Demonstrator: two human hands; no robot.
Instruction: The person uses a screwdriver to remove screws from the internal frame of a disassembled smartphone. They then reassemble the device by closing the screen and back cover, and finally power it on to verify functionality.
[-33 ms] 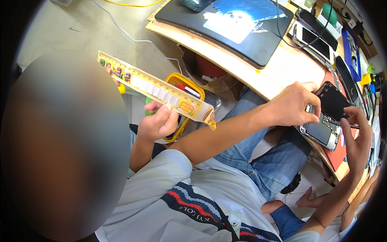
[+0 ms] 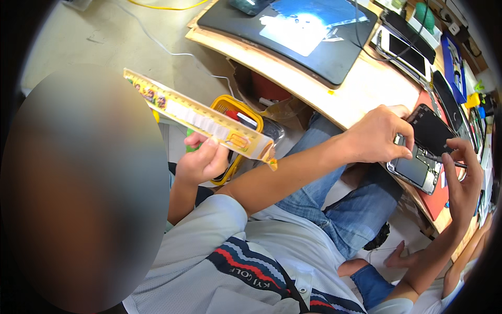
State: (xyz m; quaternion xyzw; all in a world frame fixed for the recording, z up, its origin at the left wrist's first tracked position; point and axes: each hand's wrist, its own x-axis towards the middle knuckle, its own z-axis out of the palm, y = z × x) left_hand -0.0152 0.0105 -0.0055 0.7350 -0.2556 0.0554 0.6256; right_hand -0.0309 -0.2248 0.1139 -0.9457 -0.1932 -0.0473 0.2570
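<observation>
We see the opened phone body (image 2: pixel 410 170) at the edge of the surface (image 2: pixel 361 94), partly over a red sheet (image 2: pixel 436 201), with its dark panel (image 2: pixel 431 128) raised beside it. We judge both parts light and stiff, the panel thin, smooth-faced and easily cracked; its outer rim seems the safest hold, and the body's frame better than its exposed insides.

Our left hand (image 2: pixel 384 133) has thumb and fingers drawn close together at the body's left end; we cannot tell whether they pinch it. Our right hand (image 2: pixel 463 175) is curled, thumb and forefinger slightly parted by the panel's lower corner, where a slim dark tool (image 2: pixel 435 158) passes; whether it grips tool, panel or both is unclear.

Any cable joining the parts is too small to make out, and the left fingers cover one end. A blurred oval (image 2: pixel 83 193) hides much of the left side, including one end of the yellow strip (image 2: pixel 196 118) in another person's hand (image 2: pixel 204 159).
</observation>
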